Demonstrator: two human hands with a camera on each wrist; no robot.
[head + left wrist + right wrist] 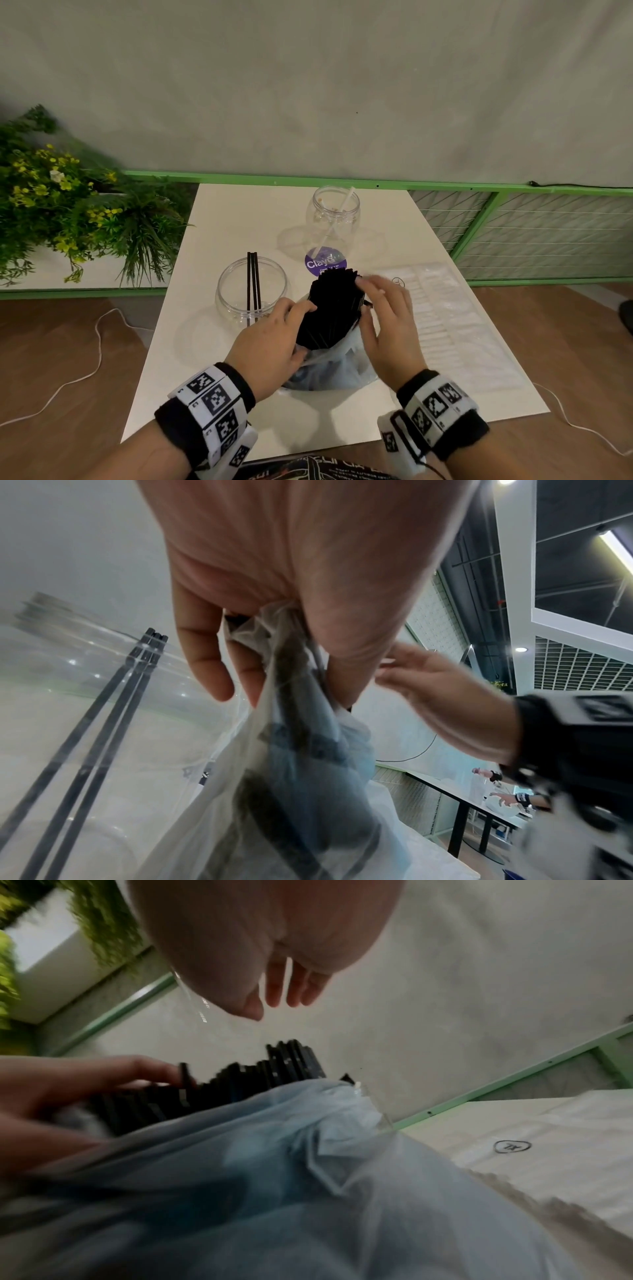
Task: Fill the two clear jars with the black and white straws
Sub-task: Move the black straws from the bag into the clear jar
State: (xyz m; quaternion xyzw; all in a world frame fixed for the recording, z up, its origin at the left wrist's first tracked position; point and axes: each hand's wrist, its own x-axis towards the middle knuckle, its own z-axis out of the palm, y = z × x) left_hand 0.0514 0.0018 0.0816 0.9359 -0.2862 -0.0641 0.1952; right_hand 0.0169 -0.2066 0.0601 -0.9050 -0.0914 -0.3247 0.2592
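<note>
A thick bundle of black straws [332, 305] sticks out of a thin plastic bag [329, 370] on the white table [239, 212]. My left hand [274, 339] grips the bag and bundle from the left; the left wrist view shows its fingers [212, 674] curled round the bag [291, 750]. My right hand [387, 315] hovers over the straw tips with straight fingers [287, 988], holding nothing. The near clear jar [251, 294] holds two black straws [253, 284]. The far clear jar [335, 219] holds a white straw [337, 219].
A flat pack of white straws [442, 315] lies on the table's right side. A purple round label [325, 262] sits in front of the far jar. A green rail and mesh fence [513, 219] run behind; plants [68, 205] stand at the left.
</note>
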